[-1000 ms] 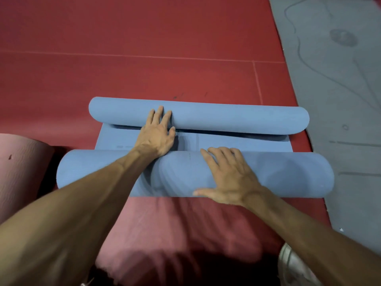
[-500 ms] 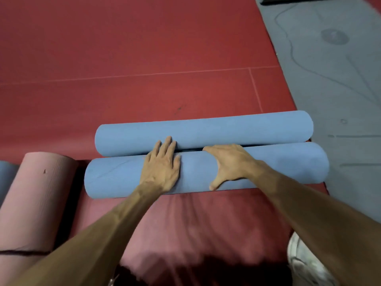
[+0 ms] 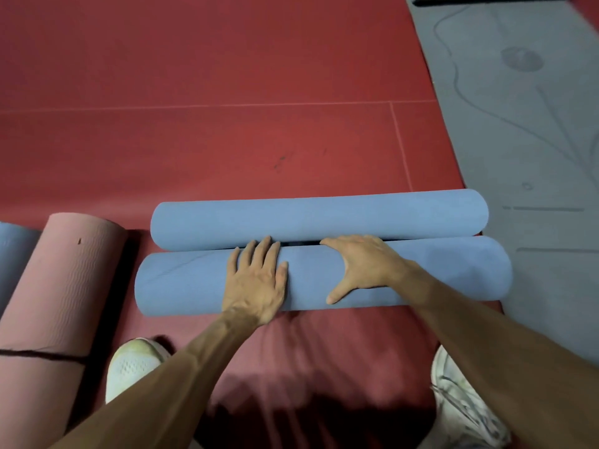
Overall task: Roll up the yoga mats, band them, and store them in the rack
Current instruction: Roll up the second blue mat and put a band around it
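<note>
The near blue roll (image 3: 181, 280) lay crosswise on the red floor (image 3: 227, 140), just in front of the person. Beside it on the side away from the person lay the far blue roll (image 3: 324, 218), parallel to it. The two met along most of their length, with a thin dark gap showing between them near the middle. The far roll sat a little further to the left at its right end, so the near roll stuck out past it there.

The left hand (image 3: 256, 283) lay flat on top of the near roll, left of its middle. Its fingers were straight and close together, with the tips reaching the seam between the rolls; it pressed and gripped nothing. The right hand (image 3: 363, 267) rested on the same roll just right of the middle. Its palm was down, the thumb was spread back toward the person, and the fingers were laid over the crest to the seam. It too was open rather than clenched.

To the left, well apart from the blue rolls, a pink rolled mat (image 3: 61, 286) lay at a slant with a black band (image 3: 42, 354) around it. Another blue mat (image 3: 13, 254) showed at the left edge beside it. A grey mat (image 3: 518, 124) with faint line drawings lay flat along the right side of the floor. A pale left shoe (image 3: 133, 364) and right shoe (image 3: 460, 400) stood on the floor beneath the forearms.
</note>
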`<state>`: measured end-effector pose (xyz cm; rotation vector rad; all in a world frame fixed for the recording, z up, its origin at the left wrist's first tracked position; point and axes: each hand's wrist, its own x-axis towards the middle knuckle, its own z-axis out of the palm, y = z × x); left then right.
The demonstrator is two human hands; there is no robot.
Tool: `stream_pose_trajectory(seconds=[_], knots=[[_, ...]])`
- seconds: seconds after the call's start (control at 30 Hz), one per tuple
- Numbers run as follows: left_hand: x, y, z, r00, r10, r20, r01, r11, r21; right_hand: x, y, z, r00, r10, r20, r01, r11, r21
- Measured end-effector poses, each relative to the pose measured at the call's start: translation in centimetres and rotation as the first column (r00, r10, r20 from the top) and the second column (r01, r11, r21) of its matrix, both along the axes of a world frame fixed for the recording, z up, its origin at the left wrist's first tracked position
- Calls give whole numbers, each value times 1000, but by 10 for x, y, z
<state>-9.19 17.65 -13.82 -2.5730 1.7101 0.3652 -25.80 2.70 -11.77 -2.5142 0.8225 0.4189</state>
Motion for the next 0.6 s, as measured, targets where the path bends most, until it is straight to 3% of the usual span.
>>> stream_pose_trajectory(seconds=[0.13,0.3,0.6], knots=[[7,-14,-2,1000,11,5,-11,1000,-24,-12,6,-10,996,11,93,3,988,-153],[20,-39,-3,997,56,-53,-58,998,-39,-20,16,-28,957,-18,289,128,922,-367],[45,-81,2,985,79,-156,-73,996,46,-19,27,-44,994,-35,103,84,845,-528]])
